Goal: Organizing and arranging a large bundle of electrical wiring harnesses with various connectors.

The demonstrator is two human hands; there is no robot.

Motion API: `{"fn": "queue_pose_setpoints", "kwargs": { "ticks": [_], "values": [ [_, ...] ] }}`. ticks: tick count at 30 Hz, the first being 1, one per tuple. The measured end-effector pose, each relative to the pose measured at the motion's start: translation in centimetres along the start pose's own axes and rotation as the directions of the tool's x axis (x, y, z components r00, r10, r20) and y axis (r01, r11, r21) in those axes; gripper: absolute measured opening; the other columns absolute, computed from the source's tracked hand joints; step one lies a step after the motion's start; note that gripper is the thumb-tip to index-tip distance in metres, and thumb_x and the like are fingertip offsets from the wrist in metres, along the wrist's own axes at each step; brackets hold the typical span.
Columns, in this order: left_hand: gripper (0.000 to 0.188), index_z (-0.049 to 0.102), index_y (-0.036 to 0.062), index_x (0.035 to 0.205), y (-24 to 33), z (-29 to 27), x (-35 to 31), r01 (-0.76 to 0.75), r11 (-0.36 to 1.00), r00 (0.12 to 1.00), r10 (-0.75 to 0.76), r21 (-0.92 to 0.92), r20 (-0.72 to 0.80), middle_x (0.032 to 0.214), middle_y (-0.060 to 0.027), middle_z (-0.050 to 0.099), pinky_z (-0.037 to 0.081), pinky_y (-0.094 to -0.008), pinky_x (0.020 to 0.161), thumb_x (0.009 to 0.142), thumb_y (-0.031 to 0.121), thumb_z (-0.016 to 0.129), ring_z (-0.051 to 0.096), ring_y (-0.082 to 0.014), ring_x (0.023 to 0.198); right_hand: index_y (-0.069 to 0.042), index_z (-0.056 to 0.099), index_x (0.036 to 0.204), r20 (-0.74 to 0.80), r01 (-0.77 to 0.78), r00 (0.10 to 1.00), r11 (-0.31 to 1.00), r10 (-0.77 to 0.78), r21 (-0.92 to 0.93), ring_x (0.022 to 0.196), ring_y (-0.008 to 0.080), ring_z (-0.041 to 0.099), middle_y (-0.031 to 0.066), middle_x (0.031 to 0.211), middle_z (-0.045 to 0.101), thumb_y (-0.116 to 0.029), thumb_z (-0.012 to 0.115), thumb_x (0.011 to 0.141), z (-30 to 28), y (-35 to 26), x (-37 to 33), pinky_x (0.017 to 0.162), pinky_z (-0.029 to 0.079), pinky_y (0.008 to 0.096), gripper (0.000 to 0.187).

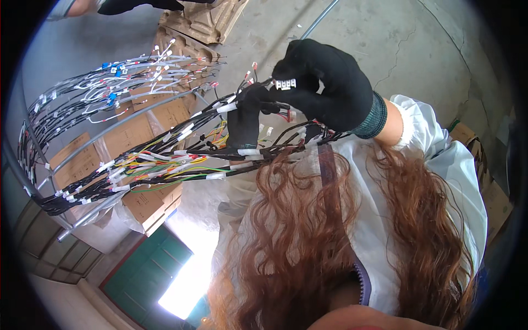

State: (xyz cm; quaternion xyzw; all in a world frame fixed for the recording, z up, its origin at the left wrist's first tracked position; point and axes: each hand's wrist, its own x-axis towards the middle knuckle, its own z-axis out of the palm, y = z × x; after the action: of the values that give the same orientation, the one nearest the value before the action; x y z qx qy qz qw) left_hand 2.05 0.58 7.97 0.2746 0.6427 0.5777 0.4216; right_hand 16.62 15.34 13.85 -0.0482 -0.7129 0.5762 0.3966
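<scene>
My right hand (335, 88), in a black glove with a green cuff, pinches a small white connector (285, 84) between thumb and fingers. To its left, my left hand (243, 124), also gloved in black, is closed around dark wires of a wire harness (159, 165); part of it is hidden behind the bundles. Black, yellow, green and red strands with white tape tags make up the harness. It stretches from the far left across to my chest, passing under my right hand. Loose connector ends show just past my left hand.
More wire harnesses (110, 88) with white and blue connectors hang over a metal tube rack (148, 113) at left. Cardboard boxes (126, 135) stand beneath it. Brown molded trays (203, 22) lie on the floor beyond. Another person's dark-gloved hand (129, 5) shows at the top left.
</scene>
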Motion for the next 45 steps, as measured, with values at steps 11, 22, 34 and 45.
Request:
{"fn": "queue_pose_setpoints", "kwargs": {
  "ticks": [11,22,34,45],
  "values": [
    [0.043,0.057,0.0009,0.065,2.4,1.7,2.9,0.072,0.996,0.970,-0.059,0.045,-0.235,0.046,-0.0027,0.049,0.023,-0.0188,0.033,0.085,0.035,0.041,0.034,-0.0056,0.034,-0.003,0.043,0.109,0.417,-0.138,0.877,0.956,0.240,-0.259,0.072,0.0225,0.056,0.0124,0.091,0.054,-0.011,0.058,0.073,-0.9,1.6,-3.9,0.066,0.043,0.0307,0.040],
    [0.033,0.058,-0.0006,0.074,3.4,2.6,2.5,-0.087,0.996,0.989,0.084,-0.028,-0.118,0.060,-0.0084,0.057,0.024,-0.0191,0.034,0.084,0.028,0.045,0.034,-0.0049,0.037,0.003,0.050,0.094,0.521,-0.694,0.720,0.509,0.459,0.510,0.071,0.0131,0.052,0.0074,0.084,0.055,-0.008,0.048,0.078,0.1,4.4,-3.3,0.065,0.042,0.0246,0.019],
    [0.025,0.059,0.0021,0.078,4.9,2.8,0.3,-0.035,0.996,0.994,0.027,-0.079,-0.104,0.067,-0.0052,0.061,0.028,-0.0172,0.037,0.081,0.025,0.051,0.041,-0.0034,0.042,0.001,0.052,0.093,0.472,-0.440,0.862,0.736,0.186,0.515,0.087,0.0165,0.052,0.0089,0.094,0.052,0.012,0.049,0.069,2.3,5.7,-4.3,0.073,0.045,0.0271,0.027],
    [0.038,0.057,-0.0012,0.084,4.3,1.9,1.5,-0.038,0.999,0.999,0.039,0.025,-0.030,0.071,-0.0078,0.061,0.033,-0.0183,0.039,0.084,0.034,0.043,0.044,-0.0053,0.045,0.000,0.040,0.111,0.480,-0.653,0.757,0.495,0.443,0.573,0.092,0.0194,0.052,0.0139,0.099,0.054,0.009,0.054,0.069,1.9,3.7,-3.7,0.076,0.043,0.0301,0.045]
  ]
}}
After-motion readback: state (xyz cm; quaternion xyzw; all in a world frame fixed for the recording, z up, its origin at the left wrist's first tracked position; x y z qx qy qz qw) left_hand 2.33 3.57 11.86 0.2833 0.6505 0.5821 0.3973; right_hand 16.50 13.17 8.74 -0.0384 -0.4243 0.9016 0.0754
